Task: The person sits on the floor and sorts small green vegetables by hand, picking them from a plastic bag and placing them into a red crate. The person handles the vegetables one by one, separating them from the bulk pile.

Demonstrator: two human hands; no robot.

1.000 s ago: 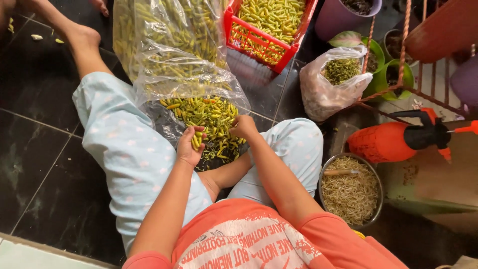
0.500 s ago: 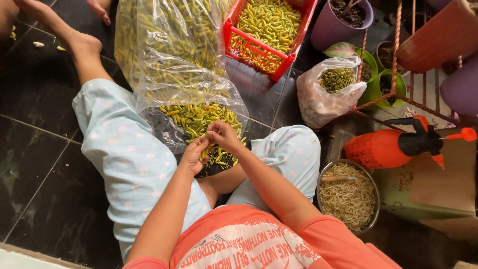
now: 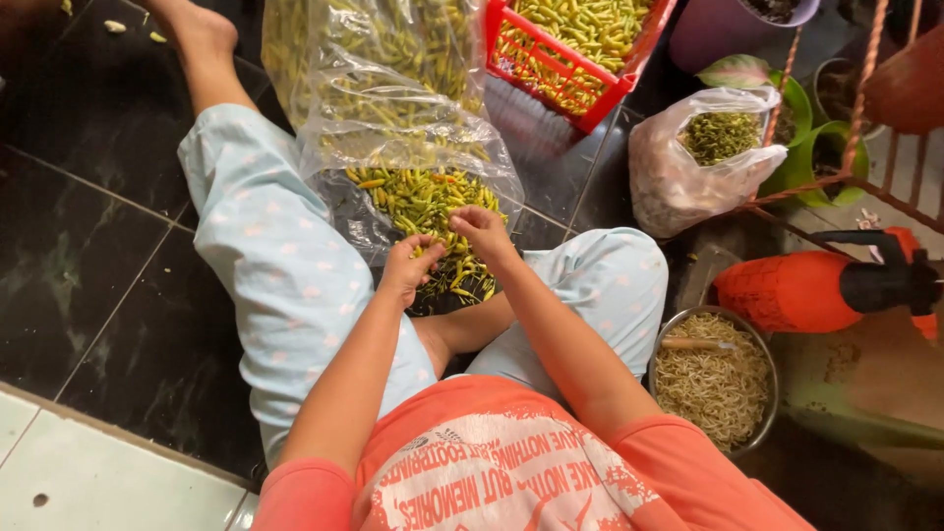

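My left hand (image 3: 411, 267) and right hand (image 3: 479, 228) meet over the chillies (image 3: 418, 202) in the open clear bag (image 3: 393, 118) between my legs. Fingers of both pinch at chillies; exact grip unclear. Metal bowl (image 3: 669, 339) of stems sits at my right knee.

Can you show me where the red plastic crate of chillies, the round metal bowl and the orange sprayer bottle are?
Red plastic crate of chillies (image 3: 551, 74): head view, on its near side wall.
Round metal bowl (image 3: 657, 346): head view, on its left rim.
Orange sprayer bottle (image 3: 787, 292): head view, on the orange body.
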